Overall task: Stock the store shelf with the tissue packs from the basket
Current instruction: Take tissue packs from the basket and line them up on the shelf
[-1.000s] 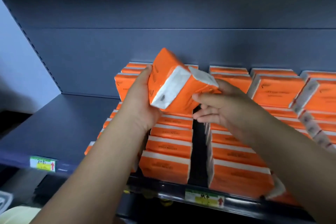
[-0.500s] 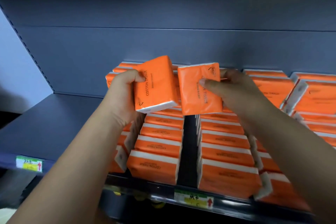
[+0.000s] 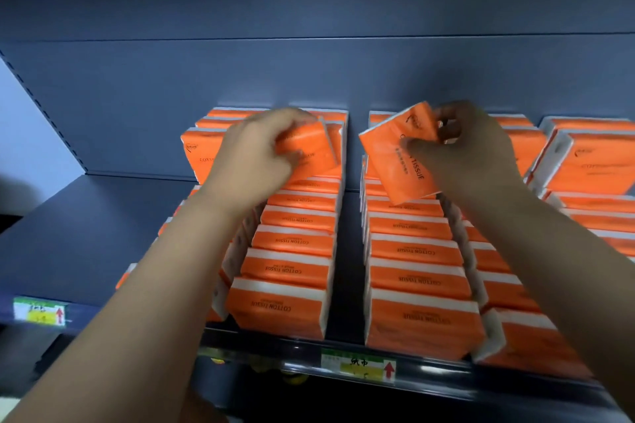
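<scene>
We have one tissue pack in each hand, both up at the back of the shelf. Our left grip is curled round the left pack, thumb across its near face, low over the far end of the left row. Our right grip pinches the right pack near its top corner, so it hangs tilted above the far end of the right row. The basket is out of view

We judge these packs light and soft: film-wrapped paper that gives under the fingers, with a wrap slick enough to slide. They are best taken across the two broad orange faces, thumb on one side and fingers on the other. We think the right pack's corner pinch lets it swing, and it may want a fuller hold before it goes in

The rows run front to back with the packs standing on edge, tight against each other, so a new pack has to drop in from above. A dark gap separates the two middle rows. The back panel stands close behind and stops any push rearward. More rows crowd the right side, and bare shelf lies to the left. At the front, a lip carrying a price label holds the rows in
</scene>
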Demonstrator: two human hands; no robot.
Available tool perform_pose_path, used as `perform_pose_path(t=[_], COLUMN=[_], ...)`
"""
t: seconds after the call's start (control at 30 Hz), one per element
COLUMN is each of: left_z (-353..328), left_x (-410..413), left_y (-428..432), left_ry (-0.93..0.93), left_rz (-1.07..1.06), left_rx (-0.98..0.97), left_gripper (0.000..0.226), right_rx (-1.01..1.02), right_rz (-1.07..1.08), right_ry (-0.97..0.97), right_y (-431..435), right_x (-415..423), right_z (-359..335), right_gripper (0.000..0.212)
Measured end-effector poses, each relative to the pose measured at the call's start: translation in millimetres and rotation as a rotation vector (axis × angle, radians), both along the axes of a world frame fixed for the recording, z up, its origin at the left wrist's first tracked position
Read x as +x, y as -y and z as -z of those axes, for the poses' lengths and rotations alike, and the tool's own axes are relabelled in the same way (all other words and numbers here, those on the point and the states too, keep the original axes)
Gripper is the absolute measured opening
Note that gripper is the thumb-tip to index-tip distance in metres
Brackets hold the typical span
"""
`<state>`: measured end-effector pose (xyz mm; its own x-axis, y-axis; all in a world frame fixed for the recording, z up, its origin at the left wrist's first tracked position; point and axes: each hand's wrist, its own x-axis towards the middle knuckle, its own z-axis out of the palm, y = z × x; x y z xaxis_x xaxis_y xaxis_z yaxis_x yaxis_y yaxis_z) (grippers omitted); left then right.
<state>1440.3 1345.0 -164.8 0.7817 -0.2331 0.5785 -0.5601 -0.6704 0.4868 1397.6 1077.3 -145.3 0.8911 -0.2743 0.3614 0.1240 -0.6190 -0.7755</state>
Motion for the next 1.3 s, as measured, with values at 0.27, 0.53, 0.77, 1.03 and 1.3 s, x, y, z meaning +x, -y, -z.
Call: perform_pose_path(t=[0.27, 0.53, 0.77, 1.03, 1.3], left_z=[12.2, 25.6, 28.1, 23.1, 20.6], left_x=[1.9, 2.4, 4.2, 0.0, -36.1], left_y=[12.9, 20.7, 16.7, 22.7, 77.0], left_ry=[0.101, 0.216, 0.183, 0.308, 0.272], left_rz=[-0.157, -0.154, -0.177, -0.159, 0.071], left_rx=[0.336, 0.431, 0.411, 0.397, 0.237], left_gripper=[0.058, 0.061, 0.06, 0.056, 0.061], right_rx=[-0.095, -0.136, -0.302, -0.46, -0.434], right_rz=[-0.055, -0.101, -0.127, -0.111, -0.1], right_ry=[-0.022, -0.013, 0.067, 0.198, 0.273], right_y=[3.2, 4.2, 5.9, 11.4, 10.8], right_x=[2.5, 3.4, 4.0, 6.2, 10.3], right_z=[3.8, 6.2, 10.9, 22.6, 22.1], right_gripper=[0.037, 0.041, 0.044, 0.047, 0.047])
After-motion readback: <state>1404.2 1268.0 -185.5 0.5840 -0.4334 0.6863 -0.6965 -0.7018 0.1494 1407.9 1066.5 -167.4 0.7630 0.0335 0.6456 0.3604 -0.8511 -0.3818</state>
